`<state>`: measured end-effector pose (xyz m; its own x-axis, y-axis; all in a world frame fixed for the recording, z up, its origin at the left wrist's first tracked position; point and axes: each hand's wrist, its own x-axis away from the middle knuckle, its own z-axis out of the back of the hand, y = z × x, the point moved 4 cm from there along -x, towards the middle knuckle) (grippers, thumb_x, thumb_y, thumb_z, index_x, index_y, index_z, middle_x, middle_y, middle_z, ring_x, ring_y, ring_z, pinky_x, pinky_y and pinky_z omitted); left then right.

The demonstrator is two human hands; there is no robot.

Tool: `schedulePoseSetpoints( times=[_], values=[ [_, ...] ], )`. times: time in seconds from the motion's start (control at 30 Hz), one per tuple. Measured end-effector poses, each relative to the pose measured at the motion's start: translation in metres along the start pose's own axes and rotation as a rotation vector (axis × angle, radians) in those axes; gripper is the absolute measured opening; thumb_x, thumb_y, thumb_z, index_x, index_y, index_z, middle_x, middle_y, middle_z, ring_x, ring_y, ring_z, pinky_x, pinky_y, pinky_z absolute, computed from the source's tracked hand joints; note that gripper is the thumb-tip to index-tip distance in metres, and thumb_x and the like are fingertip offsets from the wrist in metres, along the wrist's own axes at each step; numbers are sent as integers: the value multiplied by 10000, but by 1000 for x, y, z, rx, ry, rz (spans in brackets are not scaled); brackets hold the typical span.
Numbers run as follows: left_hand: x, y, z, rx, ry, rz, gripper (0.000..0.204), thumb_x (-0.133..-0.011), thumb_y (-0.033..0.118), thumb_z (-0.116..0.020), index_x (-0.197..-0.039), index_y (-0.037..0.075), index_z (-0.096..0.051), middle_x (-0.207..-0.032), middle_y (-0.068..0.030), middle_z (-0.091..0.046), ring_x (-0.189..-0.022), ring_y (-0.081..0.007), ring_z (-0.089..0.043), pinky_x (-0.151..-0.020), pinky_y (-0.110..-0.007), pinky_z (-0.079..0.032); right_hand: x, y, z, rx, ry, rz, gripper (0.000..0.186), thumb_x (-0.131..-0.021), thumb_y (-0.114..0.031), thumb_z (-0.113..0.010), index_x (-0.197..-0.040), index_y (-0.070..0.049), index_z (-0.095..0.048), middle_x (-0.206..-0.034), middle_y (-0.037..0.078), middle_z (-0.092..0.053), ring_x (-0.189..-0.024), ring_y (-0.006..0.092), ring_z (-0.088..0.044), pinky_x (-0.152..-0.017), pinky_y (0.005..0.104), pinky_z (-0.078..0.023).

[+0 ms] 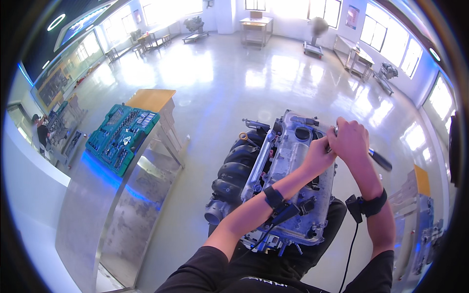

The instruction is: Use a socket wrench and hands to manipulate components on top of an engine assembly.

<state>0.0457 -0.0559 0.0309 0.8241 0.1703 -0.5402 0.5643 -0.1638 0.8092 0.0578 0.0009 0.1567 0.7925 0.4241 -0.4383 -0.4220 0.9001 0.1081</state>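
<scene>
Before me stands a car engine with a grey valve cover [286, 151] and a black intake manifold [230, 178] on its left side. Over the cover's far right edge, my right hand [351, 139] is closed round the head end of a ratchet wrench [380, 159]. The wrench's black handle sticks out to the right, beyond that hand. My left hand [318, 155] is closed right against the right hand, above the cover. Its fingers hide most of what they hold. A black oil filler cap [302, 133] sits on the cover, left of both hands.
To the left, an open green socket set case [122, 136] lies on a metal-sided bench with a wooden top [154, 99]. Another bench [421, 180] stands at the right. Engines on stands [194, 24] and tables line the far walls. A person [41, 132] works at far left.
</scene>
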Motion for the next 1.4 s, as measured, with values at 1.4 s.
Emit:
schedulePoseSetpoints(
  times=[1.4],
  values=[
    [0,-9,-3,-53,-118,68,111,-866,14,-536,-851,-55,-621,-747,-48,-661,-727,-66,-578,-612,-258,-464,7,5,-2,-16,43,-23,230,-760,-265,-603,-738,-37,-629,-648,181,-625,-637,355,-653,-626,434,-531]
  ],
)
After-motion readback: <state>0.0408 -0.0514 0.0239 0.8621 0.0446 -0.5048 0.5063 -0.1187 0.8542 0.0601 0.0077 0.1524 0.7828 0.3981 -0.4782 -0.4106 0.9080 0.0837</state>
